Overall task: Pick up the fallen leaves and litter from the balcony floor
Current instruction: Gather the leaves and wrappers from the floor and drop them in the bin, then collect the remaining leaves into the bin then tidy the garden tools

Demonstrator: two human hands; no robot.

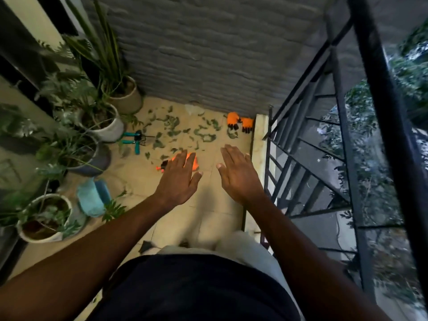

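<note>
The far end of the balcony is closed by a grey brick wall (208,54), and the right side is closed by a black metal railing (342,135) that stands on a low pale kerb (259,144). Between them the tiled floor (139,179) is seen as a narrow strip. Its left edge is taken by a row of potted plants (102,126), so free room is left only in the middle and toward the kerb. Both hands are held out flat above the floor with the fingers straight, and nothing is gripped: the left hand (178,179) is seen in front of a small orange object (195,163), and the right hand (238,174) is seen near the kerb. A light blue cloth (91,198) is laid just beside the pots. The fallen leaves (203,133) are scattered over the far part of the floor, from the pots across toward the kerb, beyond both hands. A pair of orange gloves (240,123) is placed in the far right corner, at the wall and the kerb. Two teal-handled garden tools (134,140) are laid beside the white pot, at the left edge of the leaves.
</note>
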